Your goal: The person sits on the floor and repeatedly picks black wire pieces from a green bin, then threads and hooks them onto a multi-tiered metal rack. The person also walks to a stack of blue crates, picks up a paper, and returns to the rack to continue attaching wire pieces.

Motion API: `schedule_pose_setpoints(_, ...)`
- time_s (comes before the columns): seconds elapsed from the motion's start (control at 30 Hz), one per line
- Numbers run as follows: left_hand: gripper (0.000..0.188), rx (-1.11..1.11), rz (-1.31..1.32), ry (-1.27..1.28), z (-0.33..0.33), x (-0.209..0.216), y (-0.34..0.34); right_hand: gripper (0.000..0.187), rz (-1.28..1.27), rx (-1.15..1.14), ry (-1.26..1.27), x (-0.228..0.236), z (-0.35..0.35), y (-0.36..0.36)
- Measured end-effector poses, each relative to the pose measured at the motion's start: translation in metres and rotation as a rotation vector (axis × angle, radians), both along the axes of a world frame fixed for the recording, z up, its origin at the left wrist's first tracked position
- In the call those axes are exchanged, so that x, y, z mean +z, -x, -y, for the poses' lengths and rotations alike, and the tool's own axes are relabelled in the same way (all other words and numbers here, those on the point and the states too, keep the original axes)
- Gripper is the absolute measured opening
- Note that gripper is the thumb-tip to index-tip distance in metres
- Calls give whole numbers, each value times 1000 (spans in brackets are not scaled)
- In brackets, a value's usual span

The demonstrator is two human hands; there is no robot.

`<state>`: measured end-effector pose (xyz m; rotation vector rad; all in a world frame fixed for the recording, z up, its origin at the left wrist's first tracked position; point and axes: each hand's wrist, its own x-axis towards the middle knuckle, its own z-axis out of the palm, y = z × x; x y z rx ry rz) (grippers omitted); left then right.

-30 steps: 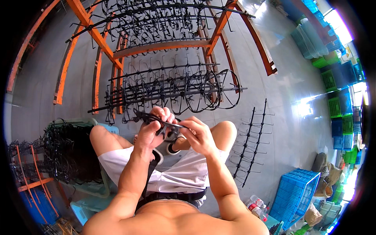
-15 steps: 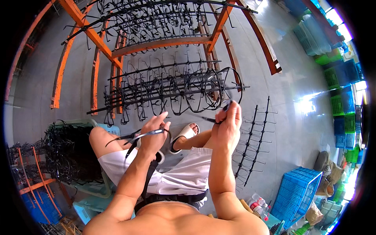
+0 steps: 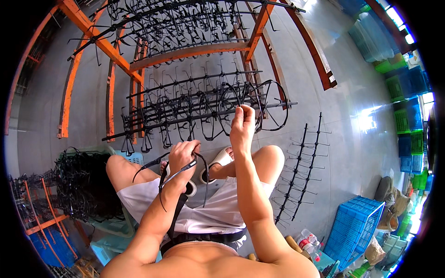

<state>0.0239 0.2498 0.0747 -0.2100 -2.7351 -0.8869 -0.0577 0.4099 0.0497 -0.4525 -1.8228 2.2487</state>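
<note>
An orange metal frame (image 3: pixel 139 60) is standing over the grey concrete floor (image 3: pixel 352 92), with rows of black eyeglass frames hanging from its rods. A lower black rod (image 3: pixel 204 113) is running across in front of the seated person's knees, loaded with more of those frames along its whole length. A blue plastic crate (image 3: pixel 354 231) is sitting on the floor toward the lower right, and a heap of tangled black frames (image 3: pixel 79 185) is filling a pale bin at the person's left knee. A bare black rack (image 3: pixel 301 171) with empty pegs is lying on the floor just right of the right knee.

The right hand (image 3: pixel 243 125) is reaching up to the right part of the loaded rod, its fingertips pressed together, pinching a thin black piece right at the rod. The left hand (image 3: pixel 183 160) is hovering above the lap, fingers curled tight around a small bunch of black glasses frames (image 3: pixel 178 169), their arms trailing down over the white shorts.
</note>
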Motion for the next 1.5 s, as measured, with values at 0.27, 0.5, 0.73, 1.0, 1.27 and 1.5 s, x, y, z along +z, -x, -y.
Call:
schedule_pose_setpoints(0.27, 8, -9, -20, -3, 0, -1, 0, 14, -56, 36, 188, -1, 10, -4)
schedule_pose_setpoints(0.5, 9, -4, -11, -2, -1, -2, 0, 12, -44, 57, 290, -5, 5, -4)
schedule_pose_setpoints(0.73, 9, -5, 3, 9, 0, -3, 0, 14, 19, -66, 248, -4, 13, -4)
schedule_pose_setpoints(1.0, 9, -16, -13, 12, -2, -3, 0, 17, -66, 69, 405, -10, 5, -7)
schedule_pose_setpoints(1.27, 9, -7, -86, -9, 0, -3, 3, 20, -117, 201, 557, -23, -4, -19)
schedule_pose_setpoints(1.5, 8, 47, -141, -62, -3, 5, 12, 37, -156, 227, 618, -35, -3, -45)
